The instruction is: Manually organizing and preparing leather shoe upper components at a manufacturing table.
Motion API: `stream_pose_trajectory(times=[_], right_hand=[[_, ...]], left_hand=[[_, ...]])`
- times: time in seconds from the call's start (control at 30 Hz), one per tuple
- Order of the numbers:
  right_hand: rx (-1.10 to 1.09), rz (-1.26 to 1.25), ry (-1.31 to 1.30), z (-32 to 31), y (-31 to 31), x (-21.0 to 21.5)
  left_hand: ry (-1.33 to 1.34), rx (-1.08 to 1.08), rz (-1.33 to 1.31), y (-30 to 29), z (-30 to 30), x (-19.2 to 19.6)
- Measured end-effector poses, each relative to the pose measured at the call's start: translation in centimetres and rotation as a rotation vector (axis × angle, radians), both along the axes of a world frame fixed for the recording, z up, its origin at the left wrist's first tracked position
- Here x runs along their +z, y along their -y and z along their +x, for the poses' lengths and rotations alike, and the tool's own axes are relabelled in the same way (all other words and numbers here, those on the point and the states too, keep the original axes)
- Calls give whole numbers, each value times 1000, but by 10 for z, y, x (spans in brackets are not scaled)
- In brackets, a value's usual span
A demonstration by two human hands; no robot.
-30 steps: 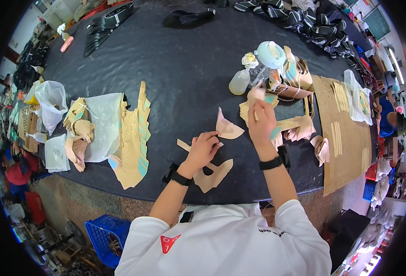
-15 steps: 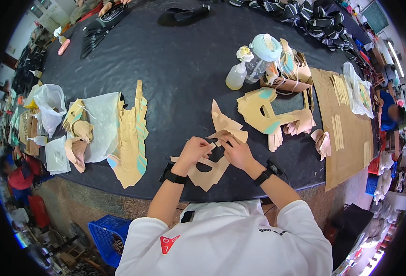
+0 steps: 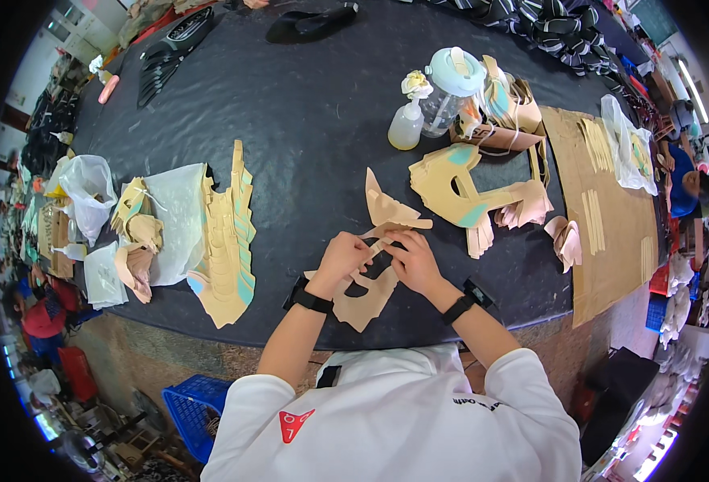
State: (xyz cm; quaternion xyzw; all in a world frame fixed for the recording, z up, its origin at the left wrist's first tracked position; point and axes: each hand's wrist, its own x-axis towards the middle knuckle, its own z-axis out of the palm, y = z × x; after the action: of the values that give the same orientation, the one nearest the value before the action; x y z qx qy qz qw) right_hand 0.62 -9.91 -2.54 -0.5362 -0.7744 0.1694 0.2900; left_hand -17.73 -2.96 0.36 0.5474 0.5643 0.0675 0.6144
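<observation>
Both my hands work close together on thin tan cut pieces, like shoe-upper parts. My left hand (image 3: 342, 259) is closed, thumb and fingertips pinching a narrow tan strip. My right hand (image 3: 412, 259) is also closed, gripping the edge where the pieces overlap. Below the fingers, the tan piece with an opening (image 3: 368, 309) lies on the dark table. Above them, a pinkish pointed piece (image 3: 385, 207) stands partly raised and folded. The fingers hide the exact place where the parts meet.
Stacks of tan pieces with teal patches lie left (image 3: 224, 233) and right (image 3: 443, 189). A lidded clear jug (image 3: 444, 104) and squeeze bottle (image 3: 405, 128) stand at the far right. Cardboard (image 3: 615, 265) bears tan strips. Black shoe parts (image 3: 310, 26) lie farther back.
My hands have come slightly closer together, and the strip now lies against the pinkish piece's edge. That piece's right flap has flattened. The view has shifted a little.
</observation>
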Motion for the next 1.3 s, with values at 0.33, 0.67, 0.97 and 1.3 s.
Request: stream_pose_trajectory(times=[0.33,0.67,0.97,1.3], right_hand=[[18,16,10,2,0,-4],[17,23,161,-8,5,3],[139,171,463,-4,-1,14],[326,212,287,22,-41,27]], left_hand=[[-60,-12,-34,-5,5,0],[-88,-4,-46,-9,9,3],[-538,-198,612,39,17,3],[-751,-561,1185,135,17,11]])
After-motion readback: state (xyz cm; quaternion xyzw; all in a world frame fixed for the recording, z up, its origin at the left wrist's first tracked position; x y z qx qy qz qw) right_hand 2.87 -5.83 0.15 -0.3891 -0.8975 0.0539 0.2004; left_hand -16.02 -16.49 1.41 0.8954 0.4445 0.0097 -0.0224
